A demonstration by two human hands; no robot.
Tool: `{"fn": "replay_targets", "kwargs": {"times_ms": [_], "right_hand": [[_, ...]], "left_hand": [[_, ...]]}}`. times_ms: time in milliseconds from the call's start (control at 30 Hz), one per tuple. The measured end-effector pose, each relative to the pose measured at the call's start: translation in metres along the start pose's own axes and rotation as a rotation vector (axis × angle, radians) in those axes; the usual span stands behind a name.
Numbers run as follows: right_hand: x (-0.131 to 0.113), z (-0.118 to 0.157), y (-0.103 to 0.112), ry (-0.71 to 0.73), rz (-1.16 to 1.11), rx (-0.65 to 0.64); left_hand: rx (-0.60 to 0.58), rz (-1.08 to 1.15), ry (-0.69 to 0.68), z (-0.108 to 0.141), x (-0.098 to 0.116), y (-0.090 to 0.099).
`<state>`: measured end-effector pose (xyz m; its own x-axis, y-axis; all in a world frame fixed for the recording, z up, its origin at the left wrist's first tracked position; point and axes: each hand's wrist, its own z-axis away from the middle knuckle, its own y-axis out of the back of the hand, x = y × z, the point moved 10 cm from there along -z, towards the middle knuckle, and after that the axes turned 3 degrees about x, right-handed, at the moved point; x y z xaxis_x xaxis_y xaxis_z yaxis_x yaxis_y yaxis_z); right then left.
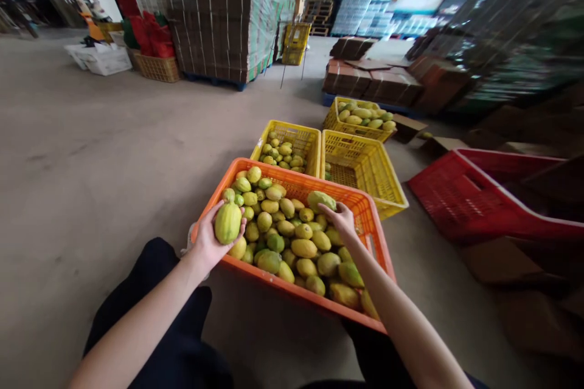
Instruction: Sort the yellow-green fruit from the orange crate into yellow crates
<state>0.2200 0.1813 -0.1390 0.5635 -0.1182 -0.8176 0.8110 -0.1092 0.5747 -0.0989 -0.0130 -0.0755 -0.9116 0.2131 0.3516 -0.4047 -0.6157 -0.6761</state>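
In my left hand (210,242) rests a ribbed yellow-green papaya (227,223), held over the left side of the orange crate (298,289) with the fingers curled round it. My right hand (341,219) grips a paler green papaya (320,200) by its right end, above the crate's far right part. Many oval papayas (303,248), yellow to green, fill the crate below both hands. The crate stands tilted in front of my knees.
Behind the orange crate stand a yellow crate (314,134) with some papayas, another yellow crate (395,197) with few visible, and a fuller yellow crate (336,123). A red crate (438,206) and cardboard boxes lie right. A wrapped pallet stack (214,12) stands behind.
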Motion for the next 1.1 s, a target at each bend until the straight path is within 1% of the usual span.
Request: {"fn": "replay_targets", "kwargs": {"times_ms": [67,167,233,300,367,433,500,567,633,733,833,933,967,1033,1067,1100], "right_hand": [[-0.017,0.012,0.022,0.010,-0.325,-0.062],[-0.033,0.042,0.045,-0.046,-0.879,-0.134],[-0.035,0.066,0.051,-0.103,-1.093,-0.131],[-0.035,0.093,0.042,-0.185,-1.199,-0.163],[-0.033,0.118,0.022,-0.292,-1.197,-0.223],[-0.033,0.139,-0.001,-0.367,-1.142,-0.274],[-0.040,0.152,-0.019,-0.369,-1.121,-0.325],[-0.052,0.158,-0.029,-0.314,-1.145,-0.353],[-0.060,0.161,-0.030,-0.252,-1.178,-0.333],[-0.063,0.163,-0.024,-0.202,-1.192,-0.263],[-0.065,0.166,-0.020,-0.176,-1.203,-0.222],[-0.066,0.167,-0.019,-0.184,-1.247,-0.206],[-0.065,0.167,-0.018,-0.196,-1.255,-0.204],[-0.060,0.165,-0.015,-0.225,-1.255,-0.190],[-0.057,0.163,-0.013,-0.239,-1.248,-0.178],[-0.053,0.162,-0.011,-0.252,-1.237,-0.168]], "left_hand": [[-0.002,0.016,-0.003,0.000,-0.005,-0.003],[0.002,0.067,0.080,-0.005,-0.027,-0.006],[0.008,0.098,0.131,-0.009,-0.045,-0.006],[-0.004,0.112,0.145,-0.013,-0.061,-0.008],[-0.021,0.108,0.136,-0.016,-0.075,-0.011],[-0.024,0.094,0.105,-0.019,-0.086,-0.013],[-0.022,0.064,0.048,-0.022,-0.092,-0.017],[-0.032,0.010,-0.005,-0.023,-0.098,-0.022],[-0.045,-0.058,-0.038,-0.024,-0.104,-0.028],[-0.075,-0.148,-0.096,-0.021,-0.110,-0.037],[-0.156,-0.230,-0.187,-0.015,-0.109,-0.049],[-0.248,-0.349,-0.317,-0.010,-0.104,-0.057],[-0.258,-0.404,-0.367,-0.010,-0.102,-0.058],[-0.238,-0.514,-0.458,-0.011,-0.097,-0.054],[-0.222,-0.566,-0.481,-0.012,-0.095,-0.051],[-0.211,-0.613,-0.476,-0.014,-0.096,-0.048]]}}
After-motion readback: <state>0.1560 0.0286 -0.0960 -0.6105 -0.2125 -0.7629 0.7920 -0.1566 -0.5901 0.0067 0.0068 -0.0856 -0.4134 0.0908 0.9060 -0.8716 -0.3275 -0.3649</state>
